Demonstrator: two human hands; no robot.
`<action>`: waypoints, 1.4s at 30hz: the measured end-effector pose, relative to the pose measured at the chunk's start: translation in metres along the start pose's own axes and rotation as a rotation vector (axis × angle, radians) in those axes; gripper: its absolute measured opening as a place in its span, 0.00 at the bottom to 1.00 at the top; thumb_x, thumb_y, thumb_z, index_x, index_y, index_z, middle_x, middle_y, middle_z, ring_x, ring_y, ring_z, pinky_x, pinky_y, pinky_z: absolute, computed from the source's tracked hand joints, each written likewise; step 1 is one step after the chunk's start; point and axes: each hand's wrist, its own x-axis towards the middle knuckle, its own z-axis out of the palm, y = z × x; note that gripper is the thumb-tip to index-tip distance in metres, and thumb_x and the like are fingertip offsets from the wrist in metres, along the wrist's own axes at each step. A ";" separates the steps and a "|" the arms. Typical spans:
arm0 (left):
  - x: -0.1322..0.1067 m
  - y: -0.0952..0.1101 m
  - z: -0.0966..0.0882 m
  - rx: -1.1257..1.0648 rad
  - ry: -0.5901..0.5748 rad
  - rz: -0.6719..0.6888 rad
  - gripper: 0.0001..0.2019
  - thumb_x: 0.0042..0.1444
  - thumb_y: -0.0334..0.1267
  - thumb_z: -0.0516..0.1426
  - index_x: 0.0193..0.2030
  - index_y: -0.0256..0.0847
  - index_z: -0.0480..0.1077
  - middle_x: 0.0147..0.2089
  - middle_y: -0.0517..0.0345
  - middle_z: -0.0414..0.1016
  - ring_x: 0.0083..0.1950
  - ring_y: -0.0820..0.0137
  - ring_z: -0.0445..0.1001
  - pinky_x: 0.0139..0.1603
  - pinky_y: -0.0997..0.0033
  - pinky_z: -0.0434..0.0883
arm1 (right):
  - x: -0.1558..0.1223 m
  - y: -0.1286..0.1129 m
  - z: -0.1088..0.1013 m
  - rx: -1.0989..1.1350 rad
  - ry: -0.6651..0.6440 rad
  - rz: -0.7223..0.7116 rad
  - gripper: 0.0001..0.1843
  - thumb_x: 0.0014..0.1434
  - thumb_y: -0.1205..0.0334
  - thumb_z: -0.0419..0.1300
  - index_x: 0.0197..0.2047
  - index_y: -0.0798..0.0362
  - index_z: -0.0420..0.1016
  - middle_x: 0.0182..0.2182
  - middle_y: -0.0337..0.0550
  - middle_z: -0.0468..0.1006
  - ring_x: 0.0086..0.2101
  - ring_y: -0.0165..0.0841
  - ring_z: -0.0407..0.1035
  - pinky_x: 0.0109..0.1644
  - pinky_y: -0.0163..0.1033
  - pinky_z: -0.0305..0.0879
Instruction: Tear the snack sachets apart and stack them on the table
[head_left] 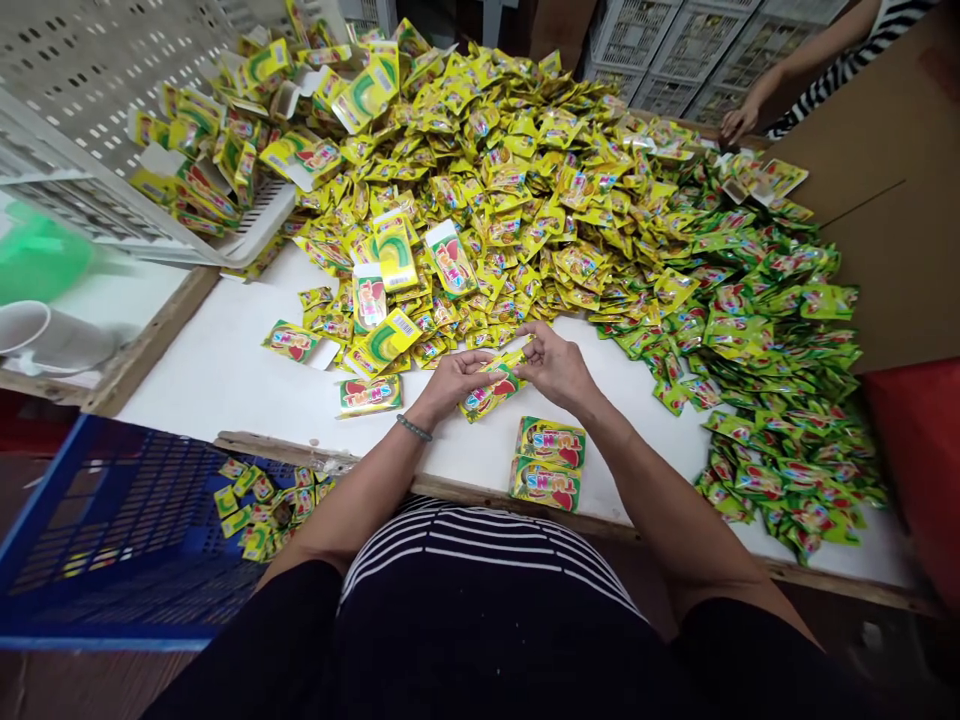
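Yellow sachets (491, 392): a small bundle held between both hands, above the table (225, 370), just beside the pile (525, 200).
Left hand (450, 385): fingers closed round the bundle's near end.
Right hand (559, 368): fingers pinching its far end.
Handling: we judge that squared edges and an even grip stop it fanning.
Writing: boxes (550, 442) carry bold letters we cannot read surely.

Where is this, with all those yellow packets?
Probably a small packing workshop. A huge heap of yellow packets covers the white table, little boxes lie near its edge, plastic crates stand around. The left hand and right hand hold a packet bundle.
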 end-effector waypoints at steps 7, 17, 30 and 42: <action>0.000 -0.002 0.004 -0.021 -0.028 -0.011 0.25 0.31 0.39 0.73 0.38 0.34 0.75 0.29 0.59 0.79 0.28 0.73 0.75 0.33 0.73 0.71 | -0.002 -0.012 0.000 0.018 -0.048 -0.027 0.25 0.50 0.66 0.57 0.54 0.49 0.67 0.30 0.39 0.79 0.31 0.34 0.72 0.40 0.41 0.67; 0.003 -0.005 0.003 -0.018 0.072 0.135 0.32 0.38 0.49 0.70 0.49 0.40 0.66 0.21 0.68 0.70 0.20 0.76 0.67 0.24 0.77 0.63 | 0.002 -0.008 0.009 0.164 0.081 -0.103 0.21 0.57 0.56 0.57 0.54 0.50 0.67 0.33 0.41 0.76 0.34 0.33 0.70 0.40 0.40 0.69; 0.000 0.001 0.003 -0.063 0.034 0.117 0.29 0.37 0.47 0.70 0.45 0.42 0.66 0.29 0.64 0.75 0.26 0.74 0.72 0.27 0.76 0.66 | -0.006 0.011 0.025 0.448 -0.108 0.057 0.22 0.51 0.43 0.64 0.43 0.49 0.75 0.31 0.40 0.78 0.34 0.34 0.73 0.45 0.44 0.72; 0.000 -0.003 0.001 -0.007 0.101 0.180 0.28 0.38 0.43 0.70 0.43 0.40 0.63 0.23 0.71 0.71 0.21 0.80 0.66 0.24 0.80 0.61 | -0.002 0.002 0.019 0.317 -0.009 0.048 0.17 0.47 0.46 0.67 0.31 0.52 0.80 0.29 0.41 0.80 0.31 0.34 0.72 0.39 0.41 0.69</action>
